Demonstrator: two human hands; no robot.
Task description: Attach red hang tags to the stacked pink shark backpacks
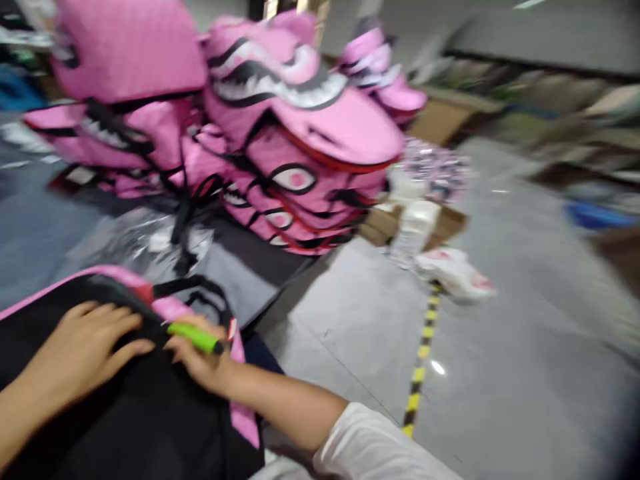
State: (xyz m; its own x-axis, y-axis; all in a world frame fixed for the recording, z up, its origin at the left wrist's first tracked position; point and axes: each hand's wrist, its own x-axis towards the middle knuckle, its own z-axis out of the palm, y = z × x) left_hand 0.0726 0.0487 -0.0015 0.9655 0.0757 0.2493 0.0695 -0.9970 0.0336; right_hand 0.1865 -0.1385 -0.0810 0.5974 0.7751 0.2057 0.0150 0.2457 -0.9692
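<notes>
- Lying flat on the bag (150,433), the left hand (97,343) is extending its fingers and grasping nothing; it is probably steadying the cloth.
- The bag is resting black side up at the lower left, nearest the wearer.
- The right hand (207,367) is gripping the green tool (194,337), whose thin tip is pointing toward the left thumb, near the pink edge (117,271). Blur is hiding whether the tip is touching cloth.
- For clean work, the left hand is best holding the cloth taut, with the thumb staying off the tip's line.
- The strap (203,283) is looping just beyond the tool; keeping it aside is likely preventing snags.
- Farther off, plastic (143,240) is lying crumpled before stacked pink bags (300,133).
</notes>
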